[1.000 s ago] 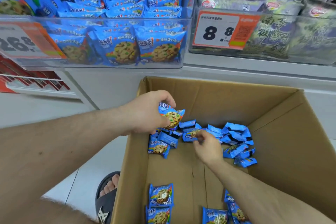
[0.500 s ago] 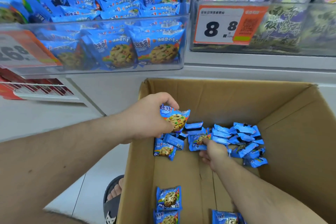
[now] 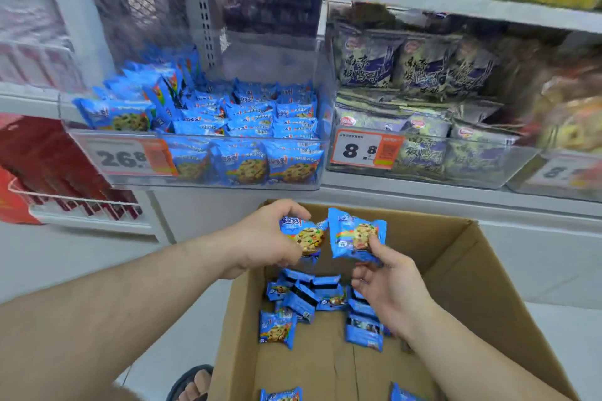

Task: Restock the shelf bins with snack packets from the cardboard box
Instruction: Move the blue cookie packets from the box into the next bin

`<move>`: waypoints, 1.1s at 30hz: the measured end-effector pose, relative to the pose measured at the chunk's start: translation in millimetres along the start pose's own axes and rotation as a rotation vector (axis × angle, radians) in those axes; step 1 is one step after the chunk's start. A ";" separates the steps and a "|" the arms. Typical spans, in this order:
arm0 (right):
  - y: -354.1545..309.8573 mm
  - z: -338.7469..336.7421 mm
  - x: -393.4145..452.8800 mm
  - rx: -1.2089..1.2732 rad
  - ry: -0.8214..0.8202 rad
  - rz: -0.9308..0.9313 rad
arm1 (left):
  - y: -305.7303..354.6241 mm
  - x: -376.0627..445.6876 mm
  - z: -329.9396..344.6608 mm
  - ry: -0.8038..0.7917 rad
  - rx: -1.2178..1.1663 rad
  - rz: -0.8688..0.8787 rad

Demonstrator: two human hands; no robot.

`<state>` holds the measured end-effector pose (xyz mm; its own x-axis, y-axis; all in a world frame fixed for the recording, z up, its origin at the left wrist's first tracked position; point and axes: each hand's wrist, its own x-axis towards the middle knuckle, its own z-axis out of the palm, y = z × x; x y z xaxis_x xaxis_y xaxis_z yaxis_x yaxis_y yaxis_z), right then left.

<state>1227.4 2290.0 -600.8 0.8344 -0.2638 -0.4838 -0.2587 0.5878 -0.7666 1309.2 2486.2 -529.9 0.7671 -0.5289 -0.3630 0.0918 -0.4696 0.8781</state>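
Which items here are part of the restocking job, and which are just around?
Job: left hand and right hand, each holding a blue cookie packet; cardboard box; clear cookie bin.

Around: green snack bags; 8.8 price tag; red packs; sandal.

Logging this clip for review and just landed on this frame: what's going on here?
A person is restocking cookie packets from a cardboard box on the floor. The left hand grips one blue packet, and the right hand pinches another packet; both are lifted above the box. More loose packets remain on the box bottom. Above, the clear shelf bin with the 26.8 price tag already holds many of the same blue packets.
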 end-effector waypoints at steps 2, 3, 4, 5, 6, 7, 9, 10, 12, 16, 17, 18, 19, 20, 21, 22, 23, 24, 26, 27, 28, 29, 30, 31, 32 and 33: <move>-8.9 19.8 -20.3 -0.036 -0.096 -0.070 | 3.7 -7.0 -0.6 -0.032 -0.068 0.028; -11.4 28.9 -29.3 -0.069 -0.134 -0.102 | 5.2 -10.2 -0.5 -0.060 -0.120 0.050; -13.2 36.2 -36.7 -0.117 -0.164 -0.136 | 6.4 -13.2 -0.6 -0.089 -0.175 0.081; -14.7 43.5 -43.5 -0.175 -0.185 -0.172 | 7.7 -16.6 -1.1 -0.102 -0.217 0.122; -15.9 49.3 -48.1 -0.230 -0.203 -0.210 | 9.2 -20.0 -2.1 -0.087 -0.244 0.166; -17.6 55.5 -51.9 -0.271 -0.215 -0.239 | 10.4 -23.3 -4.3 -0.049 -0.257 0.209; -23.1 66.6 -56.4 -0.335 -0.233 -0.281 | 12.5 -29.0 -12.6 0.032 -0.248 0.269; -26.4 72.0 -57.4 -0.376 -0.246 -0.306 | 13.3 -32.1 -18.7 0.050 -0.243 0.286; -32.6 86.4 -58.7 -0.464 -0.286 -0.373 | 14.7 -40.0 -33.1 0.062 -0.236 0.316; -45.9 122.1 -60.7 -0.524 -0.365 -0.496 | 15.8 -57.3 -61.4 0.119 -0.205 0.384; -48.8 133.3 -63.7 -0.576 -0.389 -0.516 | 15.4 -61.3 -68.9 0.146 -0.209 0.394; -51.3 141.9 -61.7 -0.653 -0.409 -0.545 | 14.8 -64.8 -77.1 0.166 -0.212 0.402; -54.3 151.9 -61.8 -0.736 -0.409 -0.574 | 13.7 -68.4 -85.2 0.173 -0.214 0.409; -56.9 160.4 -60.3 -0.838 -0.412 -0.619 | 12.3 -72.0 -93.0 0.171 -0.219 0.416; -60.1 170.3 -61.0 -0.946 -0.416 -0.665 | 9.7 -74.7 -100.6 0.169 -0.227 0.424; -62.4 178.8 -59.4 -1.030 -0.431 -0.717 | 7.5 -77.0 -107.4 0.172 -0.239 0.434; -64.2 188.0 -58.8 -1.092 -0.438 -0.752 | 4.7 -78.8 -113.5 0.187 -0.251 0.444; -64.8 196.6 -57.0 -1.124 -0.456 -0.763 | 2.3 -79.9 -119.4 0.209 -0.260 0.456; -64.9 214.6 -52.6 -1.154 -0.488 -0.777 | -1.6 -82.1 -130.5 0.270 -0.276 0.480; -65.3 224.5 -51.9 -1.158 -0.506 -0.764 | -3.1 -83.2 -136.1 0.302 -0.281 0.497; -65.9 232.8 -48.1 -1.154 -0.527 -0.739 | -4.6 -84.4 -142.1 0.334 -0.289 0.517; -67.3 242.6 -46.0 -1.148 -0.549 -0.710 | -6.2 -85.6 -147.7 0.362 -0.305 0.541; -69.3 252.5 -41.0 -1.136 -0.571 -0.678 | -7.2 -86.9 -152.6 0.387 -0.332 0.565; -71.4 262.6 -36.7 -1.111 -0.584 -0.644 | -9.0 -87.2 -157.5 0.411 -0.373 0.585; -72.9 272.7 -29.9 -1.073 -0.588 -0.614 | -9.7 -87.1 -162.0 0.441 -0.419 0.603; -73.7 281.1 -23.6 -1.029 -0.593 -0.587 | -11.1 -85.5 -166.6 0.497 -0.448 0.606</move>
<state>1363.6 2467.9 -414.2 0.9652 0.2482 0.0824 0.1822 -0.4123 -0.8927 1348.3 2654.3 -456.7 0.9406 -0.1809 0.2872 -0.2589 0.1648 0.9517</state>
